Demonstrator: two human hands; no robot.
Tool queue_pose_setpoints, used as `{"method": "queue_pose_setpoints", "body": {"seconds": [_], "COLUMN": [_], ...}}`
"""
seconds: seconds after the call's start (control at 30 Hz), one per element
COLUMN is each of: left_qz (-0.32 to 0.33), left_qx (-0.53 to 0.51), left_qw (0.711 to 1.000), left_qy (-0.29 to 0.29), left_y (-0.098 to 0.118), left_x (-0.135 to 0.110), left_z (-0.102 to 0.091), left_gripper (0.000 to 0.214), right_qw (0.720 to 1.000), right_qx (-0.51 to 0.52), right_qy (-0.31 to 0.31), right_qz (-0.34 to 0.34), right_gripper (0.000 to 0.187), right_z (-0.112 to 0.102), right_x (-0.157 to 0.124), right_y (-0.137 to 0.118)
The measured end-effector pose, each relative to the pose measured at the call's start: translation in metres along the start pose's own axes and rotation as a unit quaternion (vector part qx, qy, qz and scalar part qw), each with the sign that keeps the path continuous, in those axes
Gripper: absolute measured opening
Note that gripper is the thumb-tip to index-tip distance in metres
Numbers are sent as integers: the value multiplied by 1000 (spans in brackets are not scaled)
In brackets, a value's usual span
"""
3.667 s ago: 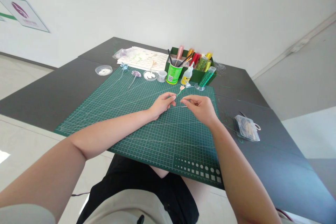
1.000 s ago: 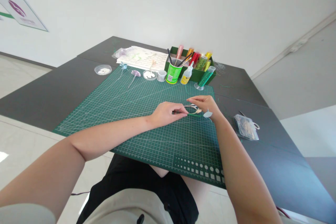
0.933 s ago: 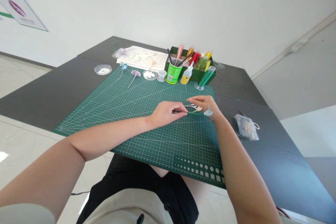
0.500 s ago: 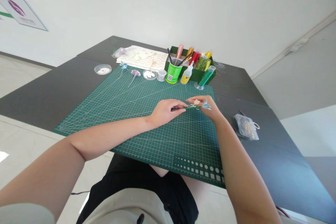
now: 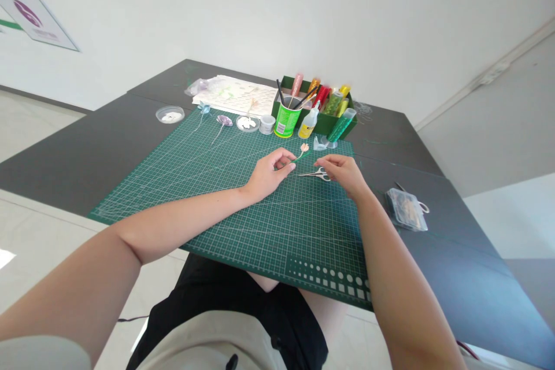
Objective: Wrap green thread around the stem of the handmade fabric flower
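Observation:
My left hand (image 5: 269,172) is closed in a pinch on the stem of a small peach flower (image 5: 304,148), with a green strip beside it. The bloom points away from me, above the cutting mat (image 5: 243,225). To the right, my right hand (image 5: 342,173) has its fingers curled and fingertips together; whatever is between them, if anything, is too small to make out. Just below its fingertips lie small scissors (image 5: 315,174) on the mat. Beyond the hands, a pale blue flower (image 5: 319,143) rests beside the base of a green tube (image 5: 342,125).
A green box (image 5: 323,122) of coloured tubes stands at the back, behind a green can (image 5: 286,121) and a glue bottle (image 5: 308,122). Dishes of white pieces (image 5: 247,123) and a purple flower (image 5: 224,121) lie left. A clear plastic case (image 5: 406,209) sits right.
My hands have moved apart. The scissors now lie on the mat, and the blue flower is by the green tube. The peach flower stays in my left hand, now pointing away.

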State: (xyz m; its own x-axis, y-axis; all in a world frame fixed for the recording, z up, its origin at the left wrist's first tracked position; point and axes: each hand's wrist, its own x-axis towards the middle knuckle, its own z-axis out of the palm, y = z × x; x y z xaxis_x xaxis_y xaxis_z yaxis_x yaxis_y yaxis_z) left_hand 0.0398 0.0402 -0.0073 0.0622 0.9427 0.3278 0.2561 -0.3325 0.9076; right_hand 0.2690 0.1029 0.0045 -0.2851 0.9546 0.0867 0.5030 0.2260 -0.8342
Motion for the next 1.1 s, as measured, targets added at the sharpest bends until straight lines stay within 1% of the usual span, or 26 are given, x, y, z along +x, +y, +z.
{"method": "queue_pose_setpoints", "body": {"seconds": [0.07, 0.2, 0.3, 0.33, 0.4, 0.47, 0.63, 0.73, 0.8, 0.87, 1.0, 1.1], "left_qz": [-8, -16, -17, -18, -19, -20, -19, -19, -21, -23, -27, -32], "left_qx": [-11, -27, -35, -38, -44, -47, -58, -61, -54, -44, -22, -3], "left_qw": [1000, 999, 999, 999, 999, 998, 998, 998, 998, 999, 999, 999], "left_qy": [-1, -11, -20, -22, -25, -26, -31, -29, -23, -15, -5, -10], "left_y": [-4, -5, -3, -2, -3, -4, -8, -10, -11, -11, -11, -11], "left_x": [1, 1, 0, 0, -1, 0, 0, 0, 0, -1, -1, -1], "left_z": [0, 1, 1, 1, 1, 2, 3, 4, 3, 3, 2, 2], "left_gripper": [11, 8, 7, 7, 7, 7, 6, 6, 5, 5, 5, 6], "right_qw": [999, 989, 981, 981, 984, 988, 990, 988, 988, 989, 986, 982], "right_qx": [-15, -77, -109, -112, -107, -93, -37, -20, -32, -60, -111, -128], "right_qy": [38, 122, 146, 142, 112, 66, -57, -104, -108, -92, -59, -60], "right_qz": [-10, -38, -60, -69, -89, -104, -120, -115, -103, -96, -113, -128], "right_gripper": [43, 31, 30, 29, 27, 26, 33, 35, 37, 36, 28, 24], "right_z": [-2, -3, 0, 2, 7, 13, 31, 39, 42, 41, 35, 30], "right_x": [3, 8, 8, 8, 5, 2, -5, -10, -13, -17, -23, -27], "right_y": [5, 15, 17, 15, 9, 1, -19, -27, -31, -35, -46, -55]}}
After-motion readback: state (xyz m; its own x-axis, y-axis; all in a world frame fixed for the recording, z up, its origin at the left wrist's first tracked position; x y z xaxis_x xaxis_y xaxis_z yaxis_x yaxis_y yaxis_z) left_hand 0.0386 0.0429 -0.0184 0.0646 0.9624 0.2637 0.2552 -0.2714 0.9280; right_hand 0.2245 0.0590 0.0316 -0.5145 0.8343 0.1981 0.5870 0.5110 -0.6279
